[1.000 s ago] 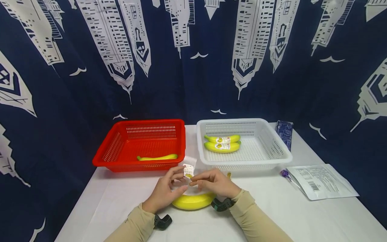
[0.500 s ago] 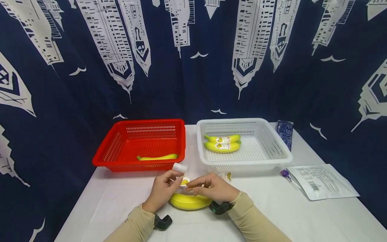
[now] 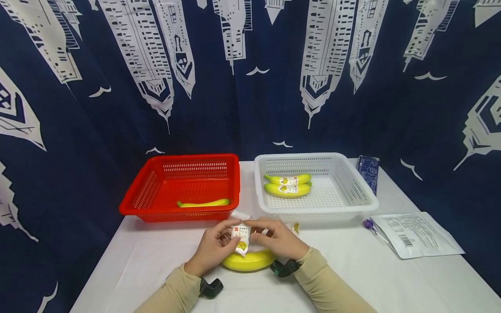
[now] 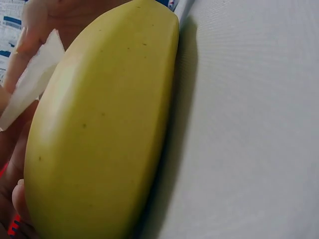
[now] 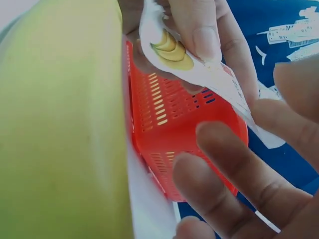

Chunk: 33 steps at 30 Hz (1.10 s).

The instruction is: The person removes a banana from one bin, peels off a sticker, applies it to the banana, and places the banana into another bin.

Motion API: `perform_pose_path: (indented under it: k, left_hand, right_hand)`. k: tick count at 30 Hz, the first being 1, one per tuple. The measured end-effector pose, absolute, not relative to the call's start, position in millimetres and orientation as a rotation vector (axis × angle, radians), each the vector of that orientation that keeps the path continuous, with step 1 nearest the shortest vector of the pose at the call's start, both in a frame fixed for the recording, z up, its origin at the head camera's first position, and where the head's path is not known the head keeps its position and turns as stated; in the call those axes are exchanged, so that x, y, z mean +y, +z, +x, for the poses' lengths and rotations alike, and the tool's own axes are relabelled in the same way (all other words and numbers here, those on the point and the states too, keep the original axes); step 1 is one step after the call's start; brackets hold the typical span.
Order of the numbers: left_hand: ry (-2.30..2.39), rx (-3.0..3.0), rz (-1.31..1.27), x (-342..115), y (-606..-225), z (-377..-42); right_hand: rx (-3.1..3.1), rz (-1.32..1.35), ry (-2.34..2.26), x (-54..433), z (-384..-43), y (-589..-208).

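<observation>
By the banana's (image 3: 248,262) far side: left hand (image 3: 212,247) pinches a label (image 3: 241,232), thumb across its face, probably against curling.
Right hand (image 3: 282,240): fingertips at the label's top; cannot tell whether this grip closes on it.
Banana: crosswise on the counter (image 3: 395,282), likely for easy reach.
Behind: red basket (image 3: 199,188), white basket (image 3: 338,191); second sticker (image 3: 296,227) partly hidden by the right hand.

Up there, the head view faces forward and down; both wrist views, close in, share the banana (image 4: 99,129), frame left.
</observation>
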<state>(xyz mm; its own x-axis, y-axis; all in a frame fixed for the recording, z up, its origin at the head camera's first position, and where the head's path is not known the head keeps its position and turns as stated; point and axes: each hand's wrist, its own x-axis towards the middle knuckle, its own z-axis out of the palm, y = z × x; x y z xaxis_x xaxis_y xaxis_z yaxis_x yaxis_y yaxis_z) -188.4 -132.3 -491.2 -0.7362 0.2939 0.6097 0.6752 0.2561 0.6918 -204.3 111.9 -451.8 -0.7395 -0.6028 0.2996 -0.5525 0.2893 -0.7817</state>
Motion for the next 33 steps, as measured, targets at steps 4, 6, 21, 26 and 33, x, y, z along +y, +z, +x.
perform_pose_path:
  k: [4,6,21,26,33]
  left_hand:
    - [-1.460,-2.201,-0.882,-131.6,-490.4,-187.0]
    - [-1.465,-2.211,-0.887,-131.2,-489.1,-185.3]
    - [-1.445,-2.174,-0.989,-125.8,-485.7,-181.2]
    - [-1.434,-2.175,-1.011,-126.7,-486.6,-182.7]
    - [-1.429,-2.194,-0.975,-125.1,-486.3,-181.3]
  right_hand:
    - [2.467,-1.061,-1.599,110.5,-203.5,-452.1]
    - [2.424,-1.033,-1.700,109.9,-203.7,-453.3]
    - [2.247,-0.867,-1.856,102.2,-202.9,-455.4]
    - [2.216,-0.821,-1.870,101.8,-202.8,-454.4]
    - [2.198,-0.761,-1.882,101.2,-202.7,-454.9]
